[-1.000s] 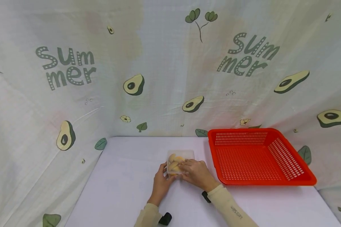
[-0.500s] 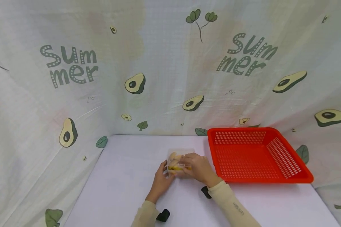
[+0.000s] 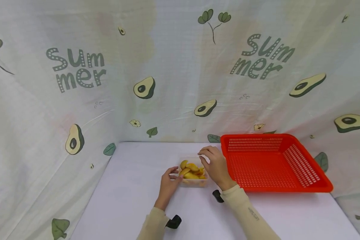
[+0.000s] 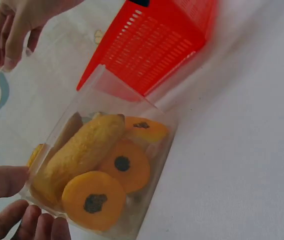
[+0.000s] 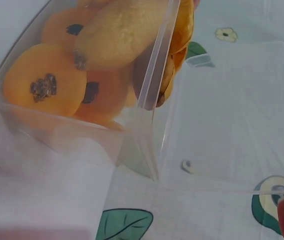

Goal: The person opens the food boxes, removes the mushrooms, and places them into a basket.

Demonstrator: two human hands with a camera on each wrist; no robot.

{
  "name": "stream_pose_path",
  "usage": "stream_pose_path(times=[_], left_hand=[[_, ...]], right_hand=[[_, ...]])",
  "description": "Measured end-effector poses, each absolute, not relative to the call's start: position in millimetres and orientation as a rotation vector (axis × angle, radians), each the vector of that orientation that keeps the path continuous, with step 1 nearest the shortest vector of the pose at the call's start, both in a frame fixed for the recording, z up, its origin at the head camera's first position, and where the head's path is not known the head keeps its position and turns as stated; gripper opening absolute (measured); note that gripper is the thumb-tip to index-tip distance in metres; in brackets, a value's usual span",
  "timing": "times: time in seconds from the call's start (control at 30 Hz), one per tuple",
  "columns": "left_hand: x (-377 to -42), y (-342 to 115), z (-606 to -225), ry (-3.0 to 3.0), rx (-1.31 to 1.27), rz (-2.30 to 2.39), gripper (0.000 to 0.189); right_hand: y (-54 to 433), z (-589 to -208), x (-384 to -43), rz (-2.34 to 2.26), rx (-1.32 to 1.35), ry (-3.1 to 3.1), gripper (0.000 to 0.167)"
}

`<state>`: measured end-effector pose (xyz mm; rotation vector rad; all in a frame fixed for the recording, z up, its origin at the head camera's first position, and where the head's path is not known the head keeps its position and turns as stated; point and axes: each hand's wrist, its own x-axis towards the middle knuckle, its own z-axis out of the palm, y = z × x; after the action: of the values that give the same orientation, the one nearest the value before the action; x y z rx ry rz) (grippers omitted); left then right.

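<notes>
A clear plastic container [image 3: 195, 183] stands on the white table, filled with yellow-orange fruit pieces [image 3: 192, 167]. Through its wall, the left wrist view shows round orange slices [image 4: 102, 191] with dark centres and a long yellow piece [image 4: 84, 150]. My left hand [image 3: 168, 183] holds the container's left front corner, thumb at the rim and fingers along the outside. Behind the container, my right hand [image 3: 217, 166] pinches the edge of a clear lid [image 5: 227, 120]. The lid is tilted up off the container, and whether its far edge still touches the rim I cannot tell.
A red plastic basket [image 3: 258, 191] with perforated walls stands on the table to the right, close to my right forearm. Behind the table hangs a pale cloth [image 3: 168, 66] printed with avocados and lettering. White tabletop [image 3: 132, 193] extends left of the container.
My right hand has moved up and back from the container's top, lifting the lid, so the fruit now shows uncovered. My left hand has stayed at the container's left side.
</notes>
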<state>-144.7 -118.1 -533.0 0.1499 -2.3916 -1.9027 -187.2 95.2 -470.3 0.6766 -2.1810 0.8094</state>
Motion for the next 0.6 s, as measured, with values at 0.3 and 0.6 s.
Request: stream_pose_path(times=[0.3, 0.6], left_hand=[[-145, -117, -526, -2.263, 0.266, -2.112, 0.038], [-143, -116, -518, -2.163, 0.325, -2.252, 0.039]], right_hand=[[91, -472, -189, 0.766, 0.546, -2.162, 0.029], [87, -465, -190, 0.635, 0.542, -2.342, 0.052]])
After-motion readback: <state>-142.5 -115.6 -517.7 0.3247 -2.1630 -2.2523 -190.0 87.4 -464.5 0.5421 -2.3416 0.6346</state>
